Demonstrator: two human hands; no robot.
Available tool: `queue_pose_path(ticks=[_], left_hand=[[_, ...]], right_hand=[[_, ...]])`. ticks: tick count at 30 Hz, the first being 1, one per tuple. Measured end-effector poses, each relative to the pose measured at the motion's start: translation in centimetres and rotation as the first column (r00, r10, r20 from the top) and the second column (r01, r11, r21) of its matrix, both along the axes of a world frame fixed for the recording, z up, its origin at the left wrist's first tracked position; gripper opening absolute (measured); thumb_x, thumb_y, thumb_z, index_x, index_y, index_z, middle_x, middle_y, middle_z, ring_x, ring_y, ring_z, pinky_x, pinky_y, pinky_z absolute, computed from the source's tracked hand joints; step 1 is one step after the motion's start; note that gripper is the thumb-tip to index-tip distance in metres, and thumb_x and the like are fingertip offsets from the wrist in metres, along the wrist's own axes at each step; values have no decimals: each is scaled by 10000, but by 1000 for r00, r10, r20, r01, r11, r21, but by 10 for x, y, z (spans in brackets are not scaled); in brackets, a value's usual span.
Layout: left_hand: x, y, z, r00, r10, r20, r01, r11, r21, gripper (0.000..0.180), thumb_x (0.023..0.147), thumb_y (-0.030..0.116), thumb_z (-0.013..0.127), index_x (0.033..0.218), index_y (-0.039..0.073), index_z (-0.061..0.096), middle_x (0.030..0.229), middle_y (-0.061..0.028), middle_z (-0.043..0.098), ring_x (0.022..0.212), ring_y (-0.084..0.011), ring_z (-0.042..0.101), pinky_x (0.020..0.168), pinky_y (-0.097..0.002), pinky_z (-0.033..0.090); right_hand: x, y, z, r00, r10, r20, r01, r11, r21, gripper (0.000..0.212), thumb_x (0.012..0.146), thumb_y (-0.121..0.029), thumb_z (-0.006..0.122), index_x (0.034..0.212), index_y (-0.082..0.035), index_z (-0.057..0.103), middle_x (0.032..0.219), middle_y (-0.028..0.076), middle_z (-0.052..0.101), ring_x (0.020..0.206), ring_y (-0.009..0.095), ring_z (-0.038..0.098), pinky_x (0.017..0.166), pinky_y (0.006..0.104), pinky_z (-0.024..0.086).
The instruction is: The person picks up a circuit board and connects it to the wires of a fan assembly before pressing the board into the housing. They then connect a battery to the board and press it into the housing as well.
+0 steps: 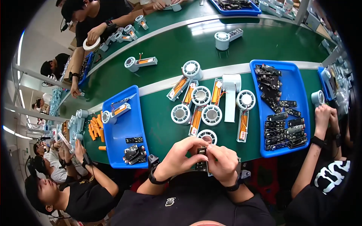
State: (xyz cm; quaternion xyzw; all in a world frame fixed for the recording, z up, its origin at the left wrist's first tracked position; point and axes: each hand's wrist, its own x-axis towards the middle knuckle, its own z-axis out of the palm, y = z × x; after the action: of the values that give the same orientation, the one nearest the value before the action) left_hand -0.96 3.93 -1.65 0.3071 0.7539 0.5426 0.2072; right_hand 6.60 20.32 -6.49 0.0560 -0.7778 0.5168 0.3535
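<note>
On green worktop (158,122) — fans (201,95), trays (293,83)

The head view looks down at nearby hands (223,162).

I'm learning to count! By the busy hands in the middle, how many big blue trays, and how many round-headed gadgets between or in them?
Blue trays: 2
Gadgets between them: 7
Gadget in the left tray: 1
Total: 10

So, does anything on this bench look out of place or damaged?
One thing, perhaps: a single pale round-headed unit lies in the left blue tray along with black circuit boards, while the right blue tray seems to hold only boards. I see no obvious spill or damage.
</note>
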Motion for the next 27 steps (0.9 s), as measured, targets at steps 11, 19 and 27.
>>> queue_pose_path(ticks=[11, 19, 27], left_hand=[[25, -13, -26, 992, 113, 57, -123, 970, 208, 297, 947, 18, 720, 1231, -39, 650, 1139, -106, 700, 1014, -157, 692, 870, -306, 570], [39, 0, -40, 959, 241, -147, -184, 929, 322, 291, 987, -2, 592, 1274, -38, 624, 1140, -216, 669, 1069, -385, 662, 945, -418, 536], [18, -14, -28, 982, 186, 33, -188, 954, 235, 311, 965, 28, 657, 1271, -18, 636, 1124, -170, 671, 962, -275, 691, 828, -337, 547]], right_hand=[[23, -3, -6, 927, 177, 332, -103, 968, -230, 210, 832, 89, 765, 1036, 50, 736, 885, 147, 750, 721, 162, 701, 633, 260, 531], [34, -17, -5, 944, -72, 323, 69, 997, 23, 150, 894, 105, 660, 1025, 63, 720, 884, 175, 738, 740, 226, 712, 668, 318, 551], [7, -23, -15, 975, 19, 223, 47, 957, -285, 192, 895, 44, 761, 1085, 24, 742, 937, 141, 787, 809, 149, 745, 705, 267, 581]])
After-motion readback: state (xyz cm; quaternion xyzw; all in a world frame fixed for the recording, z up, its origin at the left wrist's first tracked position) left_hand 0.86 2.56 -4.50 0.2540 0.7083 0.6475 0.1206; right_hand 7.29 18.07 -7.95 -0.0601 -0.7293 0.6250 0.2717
